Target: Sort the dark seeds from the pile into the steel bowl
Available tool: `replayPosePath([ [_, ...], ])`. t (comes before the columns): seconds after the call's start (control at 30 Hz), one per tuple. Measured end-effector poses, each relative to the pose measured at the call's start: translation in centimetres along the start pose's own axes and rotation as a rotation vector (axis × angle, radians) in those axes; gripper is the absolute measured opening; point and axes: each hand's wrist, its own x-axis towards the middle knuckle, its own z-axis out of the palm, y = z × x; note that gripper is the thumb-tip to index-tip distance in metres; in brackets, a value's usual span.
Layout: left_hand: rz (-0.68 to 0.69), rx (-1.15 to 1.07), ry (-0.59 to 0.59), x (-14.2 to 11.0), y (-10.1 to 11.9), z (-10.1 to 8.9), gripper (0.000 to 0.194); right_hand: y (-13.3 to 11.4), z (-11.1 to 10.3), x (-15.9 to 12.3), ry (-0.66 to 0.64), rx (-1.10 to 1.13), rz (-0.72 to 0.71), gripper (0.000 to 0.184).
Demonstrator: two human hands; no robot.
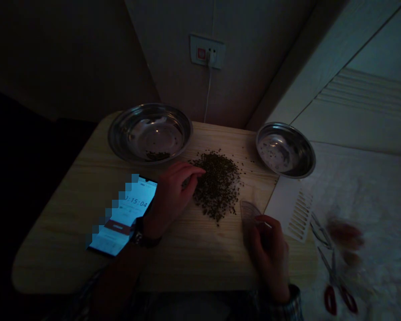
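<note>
Evidently reaches left hand (170, 191) over seeds (218, 183) mid-frame, with fingertips close to suit tiny pieces; cannot tell if pinching any. Holds clear plastic (248, 208) in right hand (270, 245), lower right, perhaps to steady it, with bowl (153, 131), upper left, handily near seeds.

Red-handled scissors (334, 280), white wall socket (207, 52)
</note>
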Motion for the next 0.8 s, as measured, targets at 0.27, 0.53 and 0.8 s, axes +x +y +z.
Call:
replayPosePath([
  [0.27, 0.015, 0.011, 0.009, 0.00, -0.05, 0.05, 0.022, -0.24, -0.17, -0.23, -0.010, 0.013, -0.024, 0.014],
  [0.53, 0.004, -0.007, -0.004, -0.05, 0.06, 0.01, 0.022, -0.34, -0.36, -0.05, -0.075, -0.007, -0.090, 0.012],
  [0.8, 0.003, -0.003, -0.008, -0.07, 0.00, 0.03, 0.022, -0.27, -0.21, 0.01, -0.132, 0.042, -0.083, 0.013],
])
